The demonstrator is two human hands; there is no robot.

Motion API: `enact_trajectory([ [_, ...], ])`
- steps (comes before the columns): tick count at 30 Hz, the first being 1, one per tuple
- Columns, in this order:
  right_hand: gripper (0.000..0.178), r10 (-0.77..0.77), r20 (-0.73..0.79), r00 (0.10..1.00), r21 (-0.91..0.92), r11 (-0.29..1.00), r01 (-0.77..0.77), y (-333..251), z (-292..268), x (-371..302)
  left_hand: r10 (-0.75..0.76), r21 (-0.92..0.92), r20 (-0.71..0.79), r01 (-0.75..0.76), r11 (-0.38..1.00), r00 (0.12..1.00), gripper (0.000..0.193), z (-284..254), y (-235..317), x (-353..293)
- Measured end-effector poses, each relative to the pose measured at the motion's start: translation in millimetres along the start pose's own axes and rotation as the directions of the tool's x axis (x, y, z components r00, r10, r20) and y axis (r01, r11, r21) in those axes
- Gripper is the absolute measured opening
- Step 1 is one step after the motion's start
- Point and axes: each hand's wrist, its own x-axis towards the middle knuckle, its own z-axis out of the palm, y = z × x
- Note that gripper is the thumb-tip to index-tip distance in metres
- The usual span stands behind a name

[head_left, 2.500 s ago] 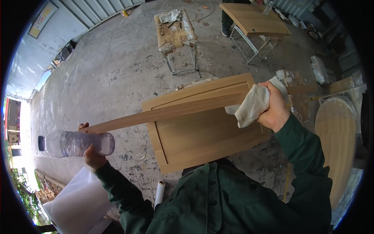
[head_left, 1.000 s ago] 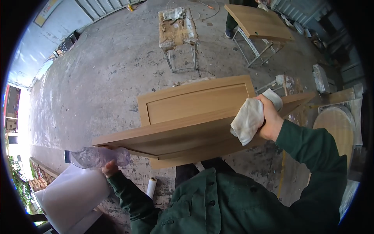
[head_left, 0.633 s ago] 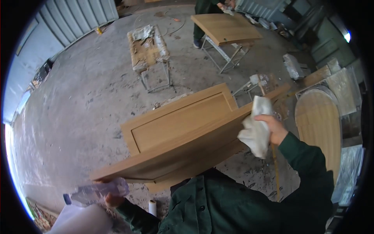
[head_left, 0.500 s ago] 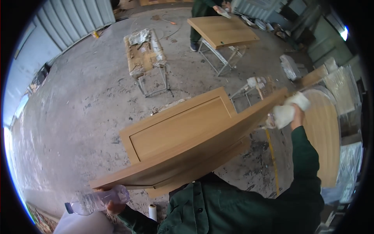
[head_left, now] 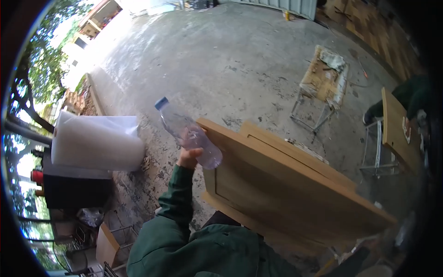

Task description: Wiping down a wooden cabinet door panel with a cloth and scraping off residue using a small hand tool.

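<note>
Looking from far away, I see first the grey concrete floor [head_left: 207, 69], worn and marked, spreading toward twelve o'clock. Over it, a wooden panel [head_left: 286, 189] is tilted, its long upper edge running toward four o'clock. A second panel [head_left: 272, 144] lies behind and below, partly covered. At three o'clock, a co-worker [head_left: 417, 94] stands beside another board [head_left: 397, 131]. At nine o'clock, a white roll [head_left: 99, 143] rests above a black box [head_left: 78, 191]. At two o'clock is a worn bench [head_left: 316, 85]. The clear plastic bottle [head_left: 206, 147] is slightly toward nine o'clock from the centre. My left hand [head_left: 188, 154] is closed around it, near the panel's corner; whether fingers touch wood, I cannot tell. The right hand is outside my view, so its state I cannot tell. Smallest, the blue cap [head_left: 161, 102] points between ten and eleven o'clock.
</note>
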Motion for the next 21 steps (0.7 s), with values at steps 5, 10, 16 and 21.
enact_trajectory([
  [5,0.060,-0.128,0.071,0.989,-0.047,0.990,0.132,-80,46,-14,-0.052,-0.118,0.050,0.057,0.991,0.997,0.063,-27,-58,75],
  [10,0.069,-0.167,0.046,0.985,-0.276,0.946,0.173,-18,127,2,-0.157,-0.018,0.079,0.159,0.987,0.984,0.053,-24,-85,147],
  [16,0.089,-0.165,0.015,0.986,-0.555,0.819,0.145,41,152,45,-0.483,0.056,0.081,0.480,0.876,0.872,0.033,-52,-164,209],
  [21,0.088,-0.237,-0.162,0.958,-0.748,0.662,0.037,88,152,80,-0.534,-0.009,0.036,0.535,0.845,0.845,0.029,-54,-225,219],
])
